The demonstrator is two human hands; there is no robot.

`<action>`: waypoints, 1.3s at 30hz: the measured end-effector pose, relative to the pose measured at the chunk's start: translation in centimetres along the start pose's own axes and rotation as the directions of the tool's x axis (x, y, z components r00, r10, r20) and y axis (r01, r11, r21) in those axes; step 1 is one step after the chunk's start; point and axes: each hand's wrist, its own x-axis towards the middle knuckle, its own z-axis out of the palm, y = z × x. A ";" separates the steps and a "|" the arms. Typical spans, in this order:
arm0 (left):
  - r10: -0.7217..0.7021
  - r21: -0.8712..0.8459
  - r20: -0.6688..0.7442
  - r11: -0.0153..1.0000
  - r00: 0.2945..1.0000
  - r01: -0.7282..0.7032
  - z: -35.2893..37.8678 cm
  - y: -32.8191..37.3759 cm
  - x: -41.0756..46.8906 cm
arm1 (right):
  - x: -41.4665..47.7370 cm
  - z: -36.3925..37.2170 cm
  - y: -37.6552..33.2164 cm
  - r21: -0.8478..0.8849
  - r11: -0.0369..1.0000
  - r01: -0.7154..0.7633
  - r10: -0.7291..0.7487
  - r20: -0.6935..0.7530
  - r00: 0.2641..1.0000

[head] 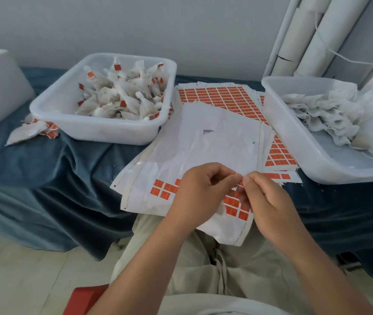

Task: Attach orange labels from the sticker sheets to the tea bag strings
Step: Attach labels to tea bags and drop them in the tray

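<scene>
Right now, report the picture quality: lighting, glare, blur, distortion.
Head view, light: soft and even, no hard shadows, no harsh glare. Head view, distortion: the wide angle bows the white pipes and right tub near the edge. Head view, sharpness: soft overall; the orange label pinched between left hand and right hand is smeared, print unreadable.

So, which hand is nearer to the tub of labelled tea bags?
Left. The left hand lies right of the tub, nearer the person; the right hand is farther right. Both pinch an orange label.
</scene>
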 end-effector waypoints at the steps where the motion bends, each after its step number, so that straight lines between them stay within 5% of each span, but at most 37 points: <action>1: -0.002 0.028 -0.025 1.000 1.000 0.003 -0.3 0.2 0.2 | 0.0 0.1 -0.2 -0.001 1.000 -0.004 0.004 -0.002 1.000; 8: -0.038 -0.101 -0.390 0.995 0.920 -0.002 -10.3 3.9 7.3 | -0.1 0.2 0.0 0.006 1.000 -0.022 0.022 0.008 1.000; 11: -0.051 -0.142 -0.417 0.990 0.907 -0.010 -15.0 6.6 12.5 | -0.1 0.7 0.1 -0.001 1.000 -0.018 0.018 0.027 0.999; 18: 0.070 0.103 -0.554 0.995 0.830 -0.015 -21.6 9.9 23.2 | -0.2 0.6 1.0 -0.017 0.998 -0.056 0.057 0.053 0.997; 24: -0.023 0.114 -0.514 0.989 0.857 0.095 -23.8 7.9 24.7 | 0.6 -0.3 0.8 -0.008 0.997 -0.083 0.083 0.020 0.996; 28: 0.142 0.292 -0.522 0.956 0.841 0.021 -22.5 8.5 22.4 | 0.9 -0.9 0.3 -0.034 0.998 -0.061 0.061 0.002 0.998; 33: 0.283 0.571 -0.362 0.821 0.888 -0.029 -15.8 8.2 15.6 | 1.0 -2.3 -0.5 -0.056 0.997 -0.057 0.055 -0.032 0.998; 39: 0.095 0.404 -0.197 0.915 0.976 -0.008 -5.7 2.5 4.8 | 3.1 -7.6 0.3 -0.245 0.970 0.001 -0.083 -0.326 0.942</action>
